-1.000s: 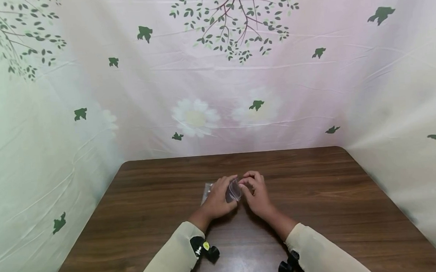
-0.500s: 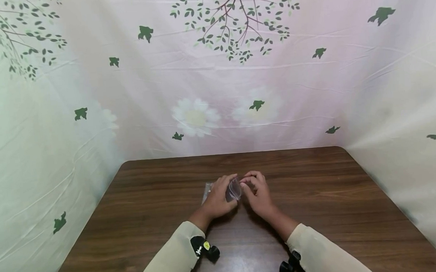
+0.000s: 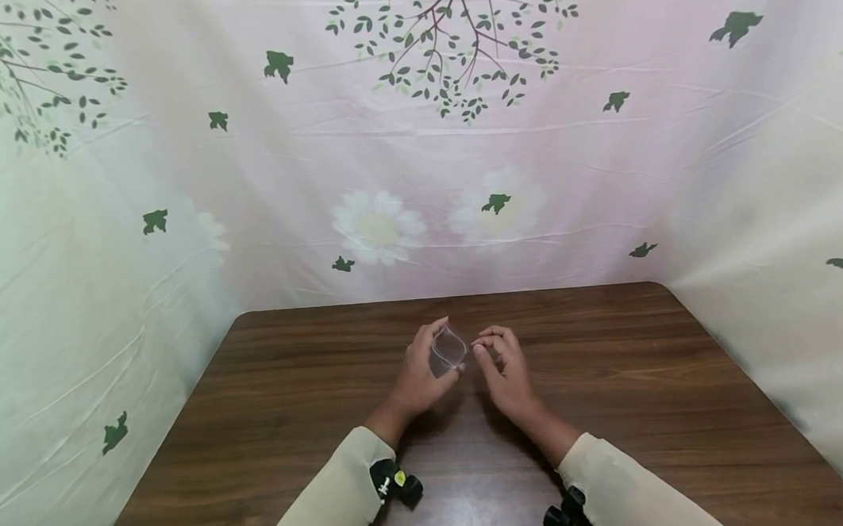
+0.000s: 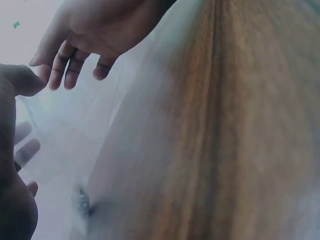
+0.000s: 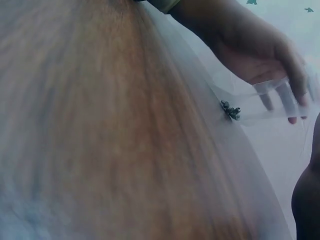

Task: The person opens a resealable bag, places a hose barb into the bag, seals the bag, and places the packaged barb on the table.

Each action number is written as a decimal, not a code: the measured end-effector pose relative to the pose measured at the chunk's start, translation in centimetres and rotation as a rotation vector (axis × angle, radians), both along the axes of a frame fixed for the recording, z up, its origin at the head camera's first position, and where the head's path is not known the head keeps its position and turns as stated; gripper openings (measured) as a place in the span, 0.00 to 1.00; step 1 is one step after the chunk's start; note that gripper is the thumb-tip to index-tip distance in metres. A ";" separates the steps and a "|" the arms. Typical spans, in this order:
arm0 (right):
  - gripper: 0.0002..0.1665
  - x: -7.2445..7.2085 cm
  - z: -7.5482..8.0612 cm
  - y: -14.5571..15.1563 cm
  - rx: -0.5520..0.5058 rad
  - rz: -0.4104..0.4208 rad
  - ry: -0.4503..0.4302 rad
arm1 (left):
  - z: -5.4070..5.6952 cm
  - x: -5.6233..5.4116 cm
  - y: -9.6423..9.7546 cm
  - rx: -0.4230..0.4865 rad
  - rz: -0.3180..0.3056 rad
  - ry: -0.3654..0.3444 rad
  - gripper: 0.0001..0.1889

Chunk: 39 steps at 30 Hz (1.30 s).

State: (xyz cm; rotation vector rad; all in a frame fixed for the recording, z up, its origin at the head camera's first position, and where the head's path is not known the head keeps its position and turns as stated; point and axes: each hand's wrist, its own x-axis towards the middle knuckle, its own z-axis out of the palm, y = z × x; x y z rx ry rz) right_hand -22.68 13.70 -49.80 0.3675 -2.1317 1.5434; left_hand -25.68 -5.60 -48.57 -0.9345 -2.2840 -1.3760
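A clear plastic zip bag (image 3: 450,346) hangs from my left hand (image 3: 417,377), its mouth spread wide between thumb and fingers. Several small dark metallic pieces (image 5: 230,110) lie bunched at the bag's lower end in the right wrist view, too blurred to name. In the left wrist view the same cluster (image 4: 82,202) shows low down. My right hand (image 3: 508,376) is just right of the bag's mouth, fingers bent loosely, with nothing visible between them. Its fingertips are close to the left thumb.
Both hands are over the middle of a dark brown wooden table (image 3: 312,356). Pale printed cloth (image 3: 416,160) hangs behind it and along both sides. A black wrist camera (image 3: 409,490) is strapped over the left sleeve, another camera (image 3: 558,519) over the right.
My left hand has lifted and tilted the bag up off the table, and its mouth has spread wider. The right hand has come slightly away to the right.
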 end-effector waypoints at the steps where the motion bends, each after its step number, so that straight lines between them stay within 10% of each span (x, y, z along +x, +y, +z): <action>1: 0.10 0.0 0.1 0.0 -0.008 -0.001 0.010 | 0.2 0.1 0.1 0.015 0.007 -0.008 0.43; 21: 0.08 1.9 3.7 0.1 0.000 0.012 0.255 | 2.1 3.3 3.7 0.223 0.198 -0.139 0.45; 39: 0.08 1.2 3.9 0.8 0.070 -0.012 0.353 | 1.7 2.8 2.1 0.197 0.055 -0.218 0.57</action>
